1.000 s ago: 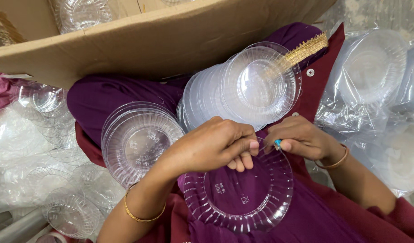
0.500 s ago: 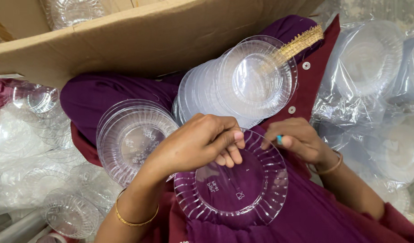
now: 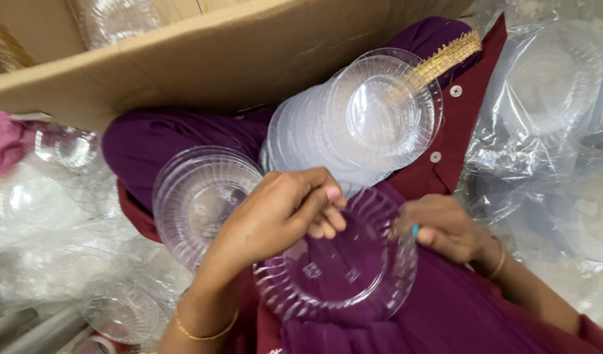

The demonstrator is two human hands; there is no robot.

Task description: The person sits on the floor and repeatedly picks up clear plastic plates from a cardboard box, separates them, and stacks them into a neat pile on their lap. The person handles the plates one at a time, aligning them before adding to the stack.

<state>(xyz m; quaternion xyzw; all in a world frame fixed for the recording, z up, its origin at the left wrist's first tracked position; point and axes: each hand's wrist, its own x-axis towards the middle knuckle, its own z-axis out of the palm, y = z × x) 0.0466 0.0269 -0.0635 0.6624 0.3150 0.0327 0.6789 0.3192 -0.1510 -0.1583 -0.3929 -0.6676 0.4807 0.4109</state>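
Note:
A clear ribbed plastic plate (image 3: 337, 272) lies flat over my lap. My left hand (image 3: 275, 213) pinches its upper rim with bent fingers. My right hand (image 3: 442, 226) grips the rim on the right side. A leaning stack of the same clear plates (image 3: 354, 118) rests on my purple lap just above my hands. A second, shorter stack of plates (image 3: 200, 193) sits to the left of my left hand.
A brown cardboard box (image 3: 216, 52) with clear plates inside spans the top. Plates wrapped in clear plastic bags (image 3: 550, 98) pile up on the right. Loose clear plates and film (image 3: 59, 216) cover the floor at left.
Both hands and the held plate have shifted slightly right and down in view. My right hand has slid further out along the plate's right rim.

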